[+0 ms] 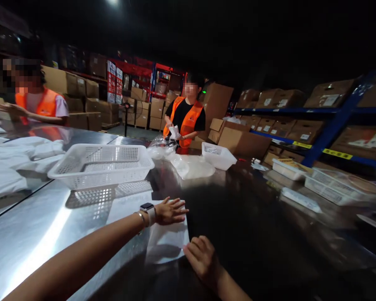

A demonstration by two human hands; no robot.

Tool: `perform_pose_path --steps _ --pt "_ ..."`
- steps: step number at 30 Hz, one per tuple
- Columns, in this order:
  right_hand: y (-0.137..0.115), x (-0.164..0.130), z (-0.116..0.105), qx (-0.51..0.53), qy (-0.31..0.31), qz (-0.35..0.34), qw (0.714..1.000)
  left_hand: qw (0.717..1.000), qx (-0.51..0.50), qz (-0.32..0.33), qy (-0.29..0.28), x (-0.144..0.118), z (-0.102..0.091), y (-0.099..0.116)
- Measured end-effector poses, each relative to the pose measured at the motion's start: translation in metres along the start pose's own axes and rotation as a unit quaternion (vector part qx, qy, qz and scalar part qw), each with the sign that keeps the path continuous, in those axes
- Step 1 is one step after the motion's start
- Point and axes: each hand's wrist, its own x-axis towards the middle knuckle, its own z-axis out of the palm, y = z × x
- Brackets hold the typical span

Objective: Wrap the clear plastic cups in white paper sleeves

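A flat white bag (167,242) lies on the shiny metal table in front of me; whether it is plastic or paper is hard to tell. My left hand (170,211) rests open on its upper part, palm down with fingers spread, and there is a watch on that wrist. At the bag's lower right edge, my right hand (203,259) is closed, its curled fingers pinching the edge. Another white sheet (128,205) lies under my left forearm.
Beyond my hands stand a white perforated basket (103,177), clear plastic bags (192,166) and a smaller white basket (218,155). White packages (6,167) pile up at left. Plastic trays (338,186) sit at right. Across the table are two people in orange vests (191,119).
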Motion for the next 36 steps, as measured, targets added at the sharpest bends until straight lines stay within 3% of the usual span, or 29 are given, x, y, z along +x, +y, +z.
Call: perform_pose_path --steps 3,6,12,15,18,20,22,24,27,30,34,36 --pt "-0.006 -0.003 -0.010 -0.043 -0.013 -0.029 0.999 1.000 0.004 -0.008 0.004 0.012 0.028 0.011" --pt "-0.013 -0.007 -0.016 -0.058 -0.027 -0.036 0.997 1.000 0.006 -0.013 0.014 0.012 0.039 0.012" --pt "-0.040 -0.017 -0.037 -0.040 -0.031 -0.016 0.999 0.999 -0.004 -0.029 -0.021 0.010 0.041 0.014" --pt "-0.046 -0.024 -0.064 -0.042 -0.036 -0.046 0.997 0.999 0.000 -0.026 0.022 0.005 0.042 0.027" --pt "-0.030 -0.031 -0.079 -0.061 -0.018 -0.010 0.998 0.996 -0.040 -0.009 0.082 -0.008 0.031 0.037" --pt "-0.008 -0.031 -0.074 -0.065 -0.043 0.018 0.997 0.989 -0.093 0.000 0.116 -0.026 0.016 0.035" --pt "0.016 -0.028 -0.059 -0.052 -0.087 -0.002 0.995 0.982 -0.116 0.016 0.151 -0.052 0.004 0.027" --pt "0.034 -0.024 -0.038 -0.024 -0.111 -0.059 0.992 0.985 -0.067 0.051 0.153 -0.082 0.000 0.019" --pt "0.043 -0.016 -0.012 0.047 -0.100 -0.163 0.980 0.988 0.036 0.104 0.109 -0.118 0.011 0.020" --pt "0.039 -0.011 0.001 0.091 -0.064 -0.193 0.975 0.982 0.084 0.115 0.124 -0.127 0.032 0.034" --pt "0.030 -0.012 -0.007 0.103 -0.057 -0.150 0.982 0.971 0.065 0.112 0.200 -0.121 0.047 0.049" --pt "0.027 -0.016 -0.016 0.125 -0.068 -0.116 0.983 0.971 0.014 0.111 0.210 -0.123 0.048 0.053"
